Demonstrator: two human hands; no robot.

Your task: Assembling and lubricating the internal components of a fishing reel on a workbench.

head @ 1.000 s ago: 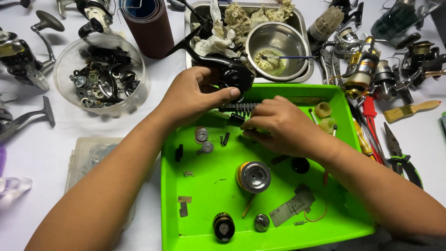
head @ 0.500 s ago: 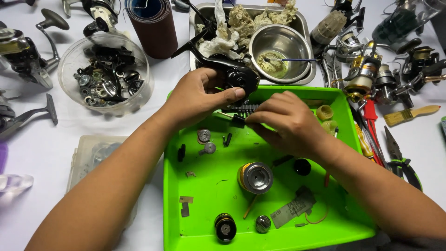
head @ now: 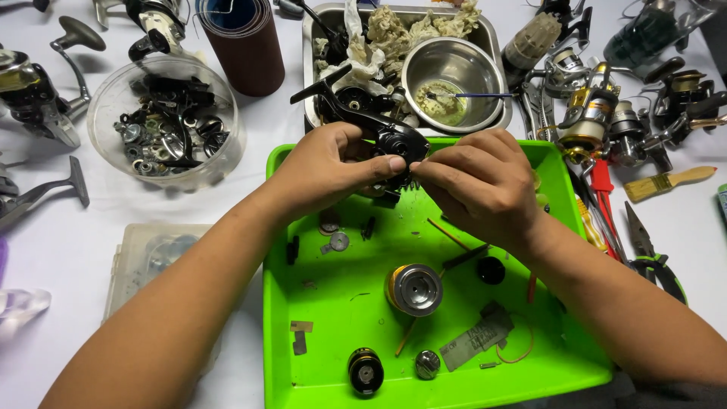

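Both hands, left hand (head: 329, 168) and right hand (head: 485, 185), are gripping a black fishing reel (head: 386, 136) with closed fingers above the green tray (head: 318, 379), near its far edge.

Your left hand (head: 333, 170) and right hand (head: 481, 185) meet over the far edge of the green tray (head: 303, 379), both closed around a black fishing reel body (head: 394, 140) whose handle arm sticks out toward the steel pan (head: 314, 23). In the tray lie a metal spool (head: 415, 289), a black knob (head: 366, 371) and small washers (head: 333, 233). To your left on the white table (head: 68, 227) stands a clear bowl of black parts (head: 163, 129).
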